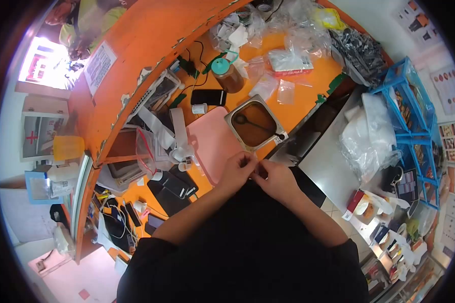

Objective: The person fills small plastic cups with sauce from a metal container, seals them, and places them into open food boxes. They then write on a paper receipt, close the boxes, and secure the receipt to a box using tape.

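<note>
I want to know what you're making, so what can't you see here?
All in the head view:
- The thing between the left hand and right hand: hidden by their fingers.
- Writing on the white label on the orange wall: too small.
- The person at top left: cut off by the edge.

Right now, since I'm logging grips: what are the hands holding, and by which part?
Left hand and right hand both pinch one tiny pale thing between their fingertips; it is too small to name.

Bright even light, fisheye warp; dark vignette, window glare upper left
</note>
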`<state>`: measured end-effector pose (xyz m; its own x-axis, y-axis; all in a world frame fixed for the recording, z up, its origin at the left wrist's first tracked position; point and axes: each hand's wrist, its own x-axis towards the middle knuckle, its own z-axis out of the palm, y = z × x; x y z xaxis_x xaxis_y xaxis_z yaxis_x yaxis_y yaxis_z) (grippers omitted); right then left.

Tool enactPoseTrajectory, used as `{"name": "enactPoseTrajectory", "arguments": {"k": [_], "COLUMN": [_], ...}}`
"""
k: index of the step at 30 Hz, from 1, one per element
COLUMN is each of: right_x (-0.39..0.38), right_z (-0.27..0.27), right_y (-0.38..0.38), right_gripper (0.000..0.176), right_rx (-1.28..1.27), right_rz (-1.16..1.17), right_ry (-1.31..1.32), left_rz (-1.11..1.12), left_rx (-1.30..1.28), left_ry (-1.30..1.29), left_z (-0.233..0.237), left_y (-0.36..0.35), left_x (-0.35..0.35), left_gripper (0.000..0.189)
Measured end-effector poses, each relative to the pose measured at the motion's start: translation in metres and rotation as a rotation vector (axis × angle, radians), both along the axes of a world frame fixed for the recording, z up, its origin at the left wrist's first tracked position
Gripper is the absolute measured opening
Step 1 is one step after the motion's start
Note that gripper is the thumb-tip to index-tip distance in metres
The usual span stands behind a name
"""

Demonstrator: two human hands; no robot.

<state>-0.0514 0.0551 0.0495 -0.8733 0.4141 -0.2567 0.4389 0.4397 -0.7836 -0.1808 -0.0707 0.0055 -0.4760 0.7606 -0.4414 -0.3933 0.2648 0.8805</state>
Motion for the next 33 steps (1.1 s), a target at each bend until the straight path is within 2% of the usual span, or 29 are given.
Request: {"name": "enactPoseTrajectory", "arguments": {"k": [2, 4, 5, 6, 7, 9, 12, 15, 17, 19, 20, 21, 23, 24, 25, 27, 28, 29, 31, 33], "right_x": [-0.005, -0.014, -0.016, -0.019, -0.028, -0.040, -0.065, -0.090, -0.111, -0.127, -0.134, -0.144, -0.163, -0.169, -0.170, -0.171, -0.166, -0.166, -0.166, -0.165], "right_z": [-0.005, -0.003, -0.004, -0.006, -0.008, -0.007, 0.012, 0.008, 0.001, -0.010, -0.021, -0.018, -0.007, -0.001, -0.003, -0.007, 0.001, 0.011, 0.019, 0.004], "right_y": [0.005, 0.021, 0.027, 0.033, 0.038, 0.037, 0.024, 0.006, 0.004, 0.003, 0.004, 0.005, 0.005, 0.003, 0.002, -0.003, -0.006, -0.011, -0.016, -0.008], "right_gripper": [0.035, 0.034, 0.034, 0.034, 0.034, 0.035, 0.037, 0.038, 0.038, 0.035, 0.034, 0.034, 0.034, 0.034, 0.034, 0.035, 0.032, 0.032, 0.035, 0.036], "right_rx": [0.034, -0.289, -0.275, -0.377, -0.471, -0.576, -0.477, -0.346, -0.238, -0.299, -0.416, -0.397, -0.564, -0.589, -0.571, -0.353, -0.074, -0.061, 0.177, 0.171], "right_rz": [0.039, 0.109, 0.140, 0.195, 0.260, 0.216, 0.347, 0.337, 0.433, 0.565, 0.614, 0.631, 0.710, 0.732, 0.743, 0.788, 0.875, 0.883, 0.875, 0.854], "right_ry": [-0.086, -0.193, -0.194, -0.249, -0.298, -0.376, -0.350, -0.339, -0.382, -0.375, -0.361, -0.346, -0.502, -0.476, -0.472, -0.423, -0.202, -0.195, -0.224, -0.258], "left_rz": [-0.027, -0.043, -0.107, -0.163, -0.114, -0.150, -0.089, -0.001, 0.043, -0.053, -0.033, -0.017, -0.044, -0.031, -0.032, -0.023, -0.028, -0.032, -0.058, -0.107], "left_rx": [-0.032, -0.069, -0.083, -0.094, -0.082, 0.006, -0.048, -0.048, -0.050, -0.163, -0.127, -0.117, -0.092, -0.079, -0.068, -0.047, -0.062, -0.079, -0.126, -0.159], "left_ry": [0.027, 0.059, 0.005, -0.037, -0.009, -0.149, -0.160, -0.070, -0.061, -0.038, -0.027, -0.006, -0.018, -0.001, 0.001, 0.019, 0.033, 0.043, 0.142, 0.435], "left_z": [-0.005, -0.005, -0.006, -0.005, -0.005, -0.010, -0.010, -0.019, -0.021, -0.020, -0.012, -0.008, -0.003, -0.003, -0.006, -0.004, 0.001, 0.004, 0.002, 0.000], "left_y": [-0.001, -0.006, -0.007, -0.008, -0.010, -0.018, -0.027, -0.041, -0.056, -0.071, -0.080, -0.088, -0.101, -0.105, -0.108, -0.106, -0.104, -0.102, -0.095, -0.092], "left_x": [-0.004, -0.007, -0.012, -0.020, -0.028, -0.032, -0.043, -0.052, -0.060, -0.076, -0.080, -0.085, -0.094, -0.096, -0.096, -0.098, -0.098, -0.097, -0.094, -0.091], "left_gripper": [0.014, 0.014, 0.013, 0.013, 0.013, 0.014, 0.016, 0.016, 0.016, 0.019, 0.022, 0.022, 0.023, 0.023, 0.023, 0.023, 0.024, 0.025, 0.031, 0.035]}}
